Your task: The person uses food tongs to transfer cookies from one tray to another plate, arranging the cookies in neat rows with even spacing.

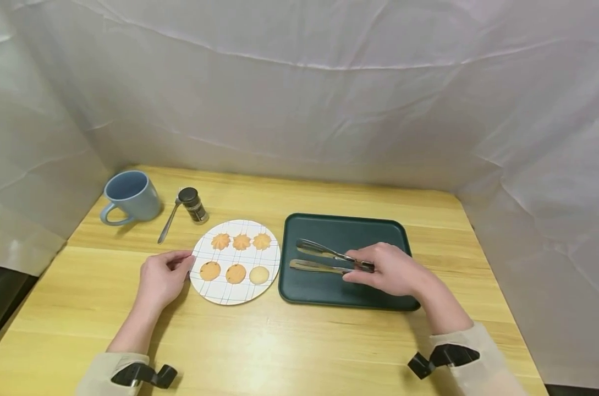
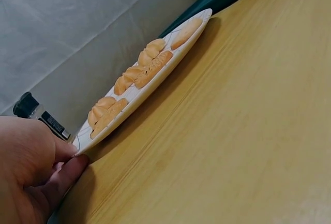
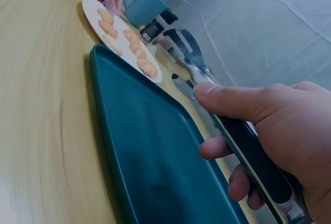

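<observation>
Over tray [image 1: 299,291], right hand [image 1: 393,270] gripping tongs [image 1: 324,259]

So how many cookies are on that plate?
6, all on the plate: three swirl cookies in the far row, and two round brown cookies plus one pale cookie in the near row. None seem hidden.

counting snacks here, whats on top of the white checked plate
Six cookies lie on the plate: three piped swirl cookies in the back row, two brown round cookies and one pale cookie in front. Their undersides are hidden.
</observation>
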Tool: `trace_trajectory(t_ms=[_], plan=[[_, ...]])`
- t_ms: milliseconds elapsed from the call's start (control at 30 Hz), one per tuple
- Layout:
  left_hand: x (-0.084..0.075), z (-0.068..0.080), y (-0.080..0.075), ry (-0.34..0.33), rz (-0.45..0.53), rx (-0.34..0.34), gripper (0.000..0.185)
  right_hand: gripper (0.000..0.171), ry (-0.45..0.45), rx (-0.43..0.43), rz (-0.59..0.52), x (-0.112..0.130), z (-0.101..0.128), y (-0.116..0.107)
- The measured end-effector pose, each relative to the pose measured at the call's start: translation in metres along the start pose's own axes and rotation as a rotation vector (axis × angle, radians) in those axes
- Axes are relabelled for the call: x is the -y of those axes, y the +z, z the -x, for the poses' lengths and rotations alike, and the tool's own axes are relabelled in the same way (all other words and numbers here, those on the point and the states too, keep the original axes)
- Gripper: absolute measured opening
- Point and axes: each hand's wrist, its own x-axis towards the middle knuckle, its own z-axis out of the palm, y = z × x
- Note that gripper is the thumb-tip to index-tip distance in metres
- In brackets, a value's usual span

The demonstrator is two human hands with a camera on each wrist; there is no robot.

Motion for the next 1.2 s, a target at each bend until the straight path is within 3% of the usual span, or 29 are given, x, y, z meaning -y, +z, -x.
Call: trace_trajectory(t_ms=[133,367,667,867,1000,1200], plan=[[0.001,0.0,-0.001,-0.001,-0.008,-0.006,0.025,0.064,-0.029,-0.077,0.023,-0.008,0.01,-0.002],[0.0,0.001,-0.002,-0.013,0.028,0.004,0.025,0.042,-0.042,-0.234,0.059,-0.023,0.034,-0.007],[0.001,0.002,0.001,-0.025,0.072,0.01,0.024,0.043,0.03,-0.371,0.085,-0.045,0.073,-0.009],[0.0,0.003,0.001,-0.03,0.072,0.006,0.025,0.012,0.098,-0.46,0.123,-0.056,0.091,-0.012],[-0.003,0.003,0.0,-0.043,0.084,0.026,0.026,0.012,0.167,-0.561,0.186,-0.068,0.105,-0.012],[-0.004,0.001,-0.001,-0.04,0.081,0.044,0.027,0.04,0.35,-0.685,0.215,-0.085,0.126,-0.007]])
